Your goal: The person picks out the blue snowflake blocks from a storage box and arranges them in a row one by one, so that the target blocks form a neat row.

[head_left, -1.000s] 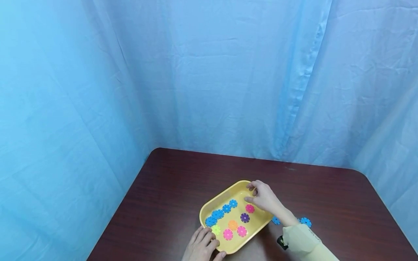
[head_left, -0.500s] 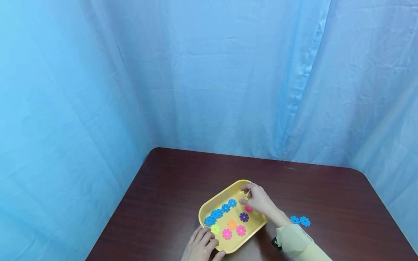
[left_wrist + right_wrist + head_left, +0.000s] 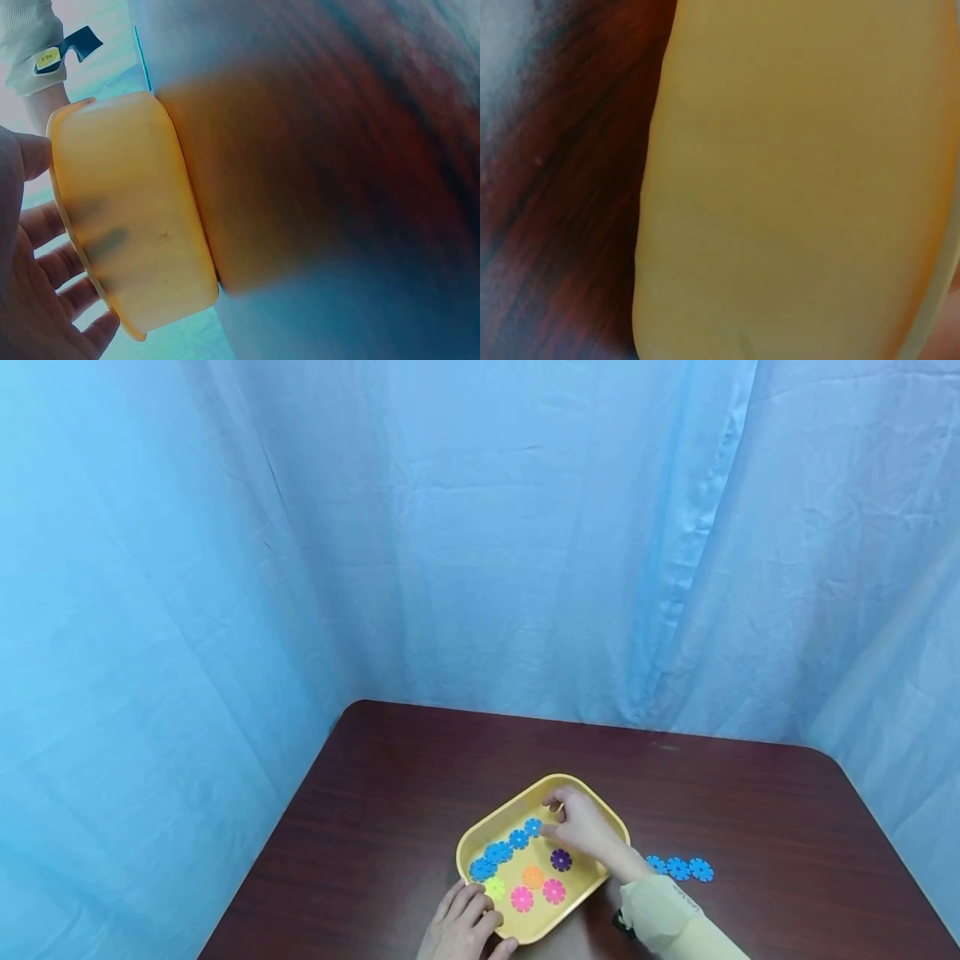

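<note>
A yellow plastic tray point(image 3: 585, 873) holds flower-shaped notched plastic discs. Blue discs point(image 3: 499, 852) line its left side. Toward the near side lie a yellow-green disc point(image 3: 495, 887), an orange disc point(image 3: 533, 877), two pink discs point(image 3: 553, 891) and a purple disc point(image 3: 560, 860). My left hand point(image 3: 467, 920) grips the tray's near-left end, fingers hooked over the rim; the left wrist view shows the tray's outer wall point(image 3: 135, 217) beside the fingers. Inside the far end hovers my right hand point(image 3: 581, 827), fingers loosely bent, thumb apart from them, with no disc visible between them.
Three blue discs point(image 3: 678, 868) lie in a row on the dark wooden table point(image 3: 420, 760), right of the tray and partly beside the right sleeve point(image 3: 663, 910). Blue curtains point(image 3: 480, 568) hang behind the table. In the right wrist view the tray wall point(image 3: 795, 180) fills most of the picture.
My right hand has moved left over the tray, and the pink disc near it has become hidden. The third blue disc on the table has come out from behind the arm. My left hand stays put.
</note>
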